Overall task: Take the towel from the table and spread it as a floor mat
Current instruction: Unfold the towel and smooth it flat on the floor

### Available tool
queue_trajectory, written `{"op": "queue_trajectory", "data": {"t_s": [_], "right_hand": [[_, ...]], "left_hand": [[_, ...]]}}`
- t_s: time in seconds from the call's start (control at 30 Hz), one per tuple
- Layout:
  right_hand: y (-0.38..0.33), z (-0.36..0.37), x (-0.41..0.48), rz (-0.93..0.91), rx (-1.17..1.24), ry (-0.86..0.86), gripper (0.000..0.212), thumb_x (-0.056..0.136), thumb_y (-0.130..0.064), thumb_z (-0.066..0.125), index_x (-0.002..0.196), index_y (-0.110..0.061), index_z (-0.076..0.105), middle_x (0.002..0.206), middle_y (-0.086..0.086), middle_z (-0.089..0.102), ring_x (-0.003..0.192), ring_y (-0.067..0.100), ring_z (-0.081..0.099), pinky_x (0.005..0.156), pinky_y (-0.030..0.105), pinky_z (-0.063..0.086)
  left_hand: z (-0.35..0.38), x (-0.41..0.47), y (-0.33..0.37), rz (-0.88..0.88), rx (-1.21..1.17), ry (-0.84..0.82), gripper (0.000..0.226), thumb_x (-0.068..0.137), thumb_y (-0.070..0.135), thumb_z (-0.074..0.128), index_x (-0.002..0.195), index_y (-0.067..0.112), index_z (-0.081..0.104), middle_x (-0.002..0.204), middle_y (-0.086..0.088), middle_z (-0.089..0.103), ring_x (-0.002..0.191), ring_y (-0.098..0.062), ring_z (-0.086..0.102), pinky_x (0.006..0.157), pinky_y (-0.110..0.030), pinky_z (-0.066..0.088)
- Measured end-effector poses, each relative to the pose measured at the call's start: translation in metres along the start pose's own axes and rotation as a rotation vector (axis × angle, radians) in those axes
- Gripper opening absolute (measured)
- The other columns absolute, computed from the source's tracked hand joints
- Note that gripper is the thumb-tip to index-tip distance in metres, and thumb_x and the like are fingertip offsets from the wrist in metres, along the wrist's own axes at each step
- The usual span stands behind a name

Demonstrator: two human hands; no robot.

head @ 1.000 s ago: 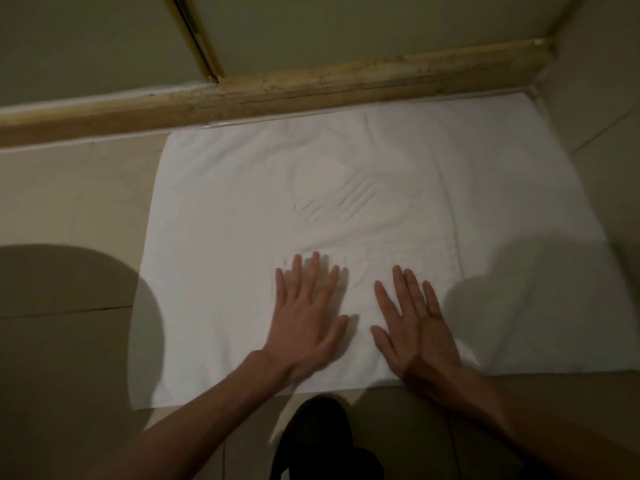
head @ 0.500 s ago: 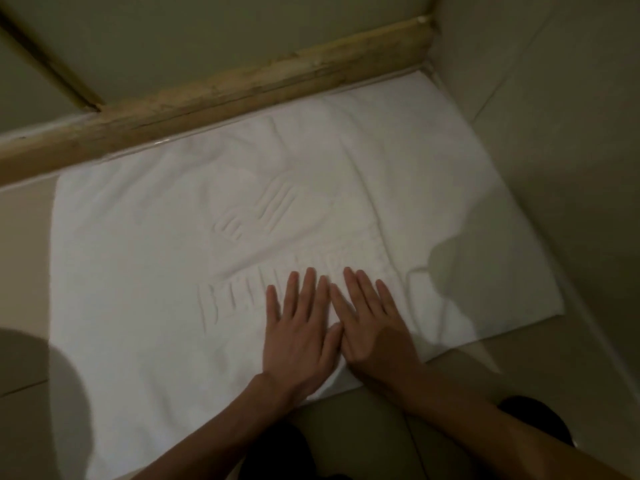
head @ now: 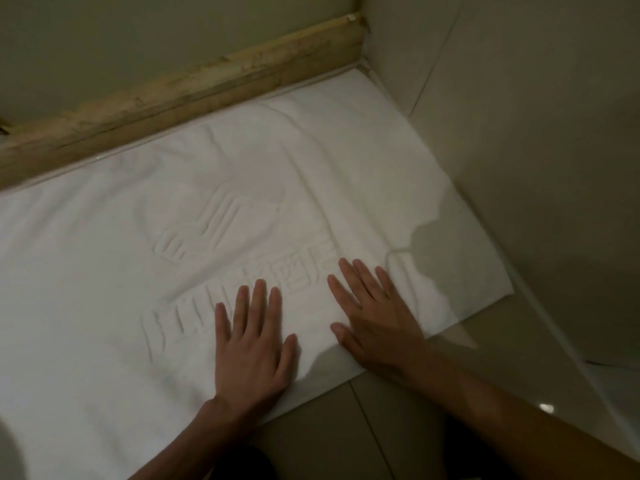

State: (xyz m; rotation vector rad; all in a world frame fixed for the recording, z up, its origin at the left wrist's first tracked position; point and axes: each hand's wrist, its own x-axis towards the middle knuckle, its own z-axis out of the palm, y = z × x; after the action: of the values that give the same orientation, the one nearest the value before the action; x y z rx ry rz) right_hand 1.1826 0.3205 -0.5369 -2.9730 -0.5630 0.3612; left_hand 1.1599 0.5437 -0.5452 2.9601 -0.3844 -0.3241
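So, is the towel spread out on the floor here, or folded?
Spread: the towel lies flat on the floor along the wooden threshold, embossed pattern showing, left hand and right hand flat on it.

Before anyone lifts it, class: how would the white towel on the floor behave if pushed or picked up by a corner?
Probably floppy: soft creases cross the towel, so a lifted corner would likely drape. Pushed, it may slide or bunch, since the floor tiles look glossy. Its embossed pattern suggests thick, fairly weighty cloth.
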Motion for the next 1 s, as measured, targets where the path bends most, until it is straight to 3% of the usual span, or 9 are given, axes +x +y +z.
{"op": "queue_trajectory", "data": {"t_s": [0.17,0.3,0.57,0.63,0.8,1.0], "right_hand": [[0.052,-0.006,-0.006,0.085,0.008,0.003,0.068,0.093,-0.054,0.026,0.15,-0.019,0.016,0.158,0.01,0.009,0.146,0.028,0.008,0.117,0.046,0.006],[0.086,-0.012,-0.015,0.173,-0.049,-0.02,0.067,0.092,-0.054,0.024,0.15,-0.02,0.02,0.158,0.01,0.014,0.145,0.028,0.015,0.116,0.048,0.015],[0.12,-0.019,-0.024,0.215,-0.05,-0.035,0.073,0.091,-0.06,0.014,0.15,-0.017,0.017,0.158,0.013,0.013,0.145,0.031,0.014,0.115,0.052,0.017],[0.129,-0.022,-0.027,0.237,-0.061,-0.04,0.076,0.09,-0.061,0.007,0.15,-0.016,0.017,0.158,0.014,0.012,0.145,0.032,0.013,0.116,0.05,0.014],[0.148,-0.024,-0.036,0.251,-0.04,-0.037,0.073,0.087,-0.059,0.01,0.149,-0.024,-0.002,0.158,0.007,-0.007,0.146,0.025,-0.004,0.119,0.039,0.001],[0.141,-0.025,-0.032,0.255,-0.031,-0.052,0.077,0.087,-0.061,0.008,0.15,-0.018,0.006,0.158,0.013,0.0,0.146,0.029,-0.002,0.118,0.041,-0.001]], "left_hand": [[0.001,-0.001,-0.001,-0.014,-0.004,-0.002,0.07,0.092,0.05,0.025,0.153,0.016,0.015,0.16,-0.008,0.012,0.148,-0.027,0.003,0.116,-0.056,0.006],[0.0,-0.001,-0.001,-0.015,-0.012,0.0,0.07,0.091,0.049,0.028,0.152,0.015,0.02,0.159,-0.009,0.016,0.147,-0.028,0.007,0.115,-0.057,0.007],[-0.001,-0.001,0.0,-0.016,-0.021,0.012,0.07,0.091,0.048,0.029,0.151,0.014,0.021,0.159,-0.009,0.016,0.147,-0.027,0.006,0.116,-0.055,0.005],[-0.002,-0.001,-0.001,-0.017,-0.014,0.009,0.07,0.091,0.049,0.028,0.152,0.014,0.02,0.159,-0.009,0.016,0.147,-0.027,0.006,0.116,-0.055,0.005],[-0.001,-0.001,0.0,-0.021,-0.018,0.005,0.07,0.091,0.049,0.028,0.151,0.014,0.021,0.159,-0.01,0.015,0.147,-0.028,0.006,0.115,-0.056,0.006],[-0.004,-0.001,0.001,-0.001,-0.028,0.012,0.07,0.091,0.047,0.028,0.15,0.01,0.024,0.158,-0.013,0.017,0.146,-0.031,0.008,0.114,-0.058,0.006]]}}
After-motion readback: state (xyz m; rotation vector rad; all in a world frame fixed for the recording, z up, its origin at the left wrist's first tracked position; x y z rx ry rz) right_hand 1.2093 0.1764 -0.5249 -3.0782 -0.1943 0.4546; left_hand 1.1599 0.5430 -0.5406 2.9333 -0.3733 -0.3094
